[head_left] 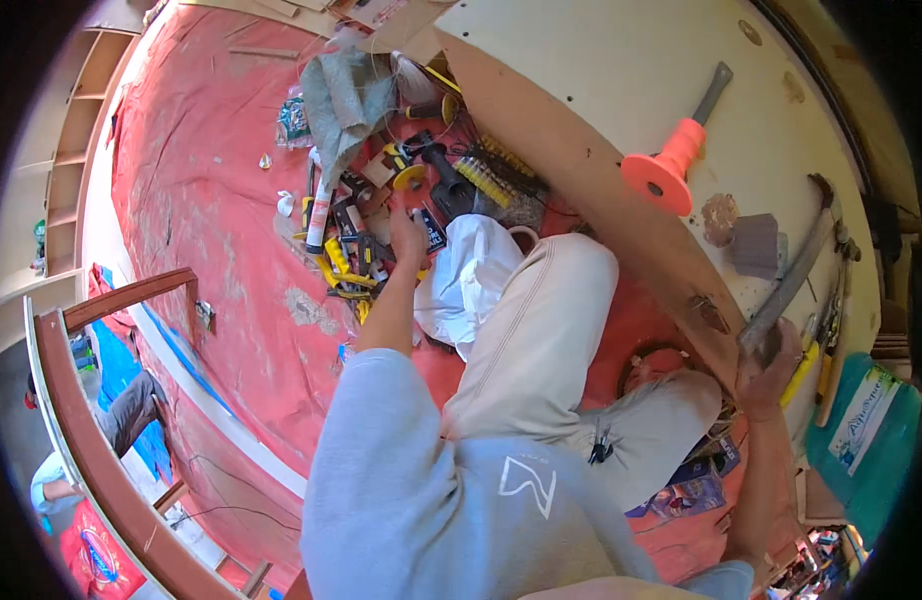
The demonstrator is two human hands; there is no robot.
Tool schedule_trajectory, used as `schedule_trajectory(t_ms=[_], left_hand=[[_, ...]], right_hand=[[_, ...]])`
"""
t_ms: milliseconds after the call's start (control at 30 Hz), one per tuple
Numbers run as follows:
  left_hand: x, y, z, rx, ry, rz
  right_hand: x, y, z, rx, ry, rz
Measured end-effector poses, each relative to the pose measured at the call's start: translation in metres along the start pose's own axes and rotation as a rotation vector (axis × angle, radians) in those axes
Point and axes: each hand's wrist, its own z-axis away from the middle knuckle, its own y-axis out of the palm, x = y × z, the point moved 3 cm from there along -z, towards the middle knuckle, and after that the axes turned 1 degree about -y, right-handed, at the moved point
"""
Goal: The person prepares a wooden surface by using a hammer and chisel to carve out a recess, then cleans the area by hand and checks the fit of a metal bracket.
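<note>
On the pale board at the right, my right hand point(769, 368) is closed round the lower end of a claw hammer's grey handle point(793, 272). The hammer's dark head points away from me. My left hand point(408, 238) reaches down into a heap of tools on the red sheet; its fingers are too hidden among them to show whether they grip anything. Around it lie a dark blue box point(430, 229), a white and red tube point(319, 215), yellow-handled tools point(349, 272) and a black power tool point(449, 185).
A chisel with an orange hand guard point(671, 165) and a grey block point(757, 246) lie on the board point(591, 60). A teal bag point(866, 425) is at the right. Beyond a brown frame point(91, 440) at the left, another person's leg point(131, 410) shows.
</note>
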Motion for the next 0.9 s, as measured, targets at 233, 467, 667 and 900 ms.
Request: schedule_trajectory(t_ms=[233, 467, 667, 900], left_hand=[[-0.042, 0.016, -0.020, 0.222, -0.124, -0.050], [0.026, 0.039, 0.034, 0.041, -0.379, -0.093], [0.021, 0.038, 0.048, 0.026, -0.490, 0.020], [-0.012, 0.000, 0.061, -0.113, -0.269, -0.293]], right_hand=[[-0.002, -0.005, 0.002, 0.018, -0.088, 0.075], [0.005, -0.005, -0.008, 0.018, -0.096, 0.041], [-0.001, -0.004, -0.004, 0.010, -0.077, 0.039], [-0.002, -0.005, -0.003, 0.018, -0.098, 0.076]])
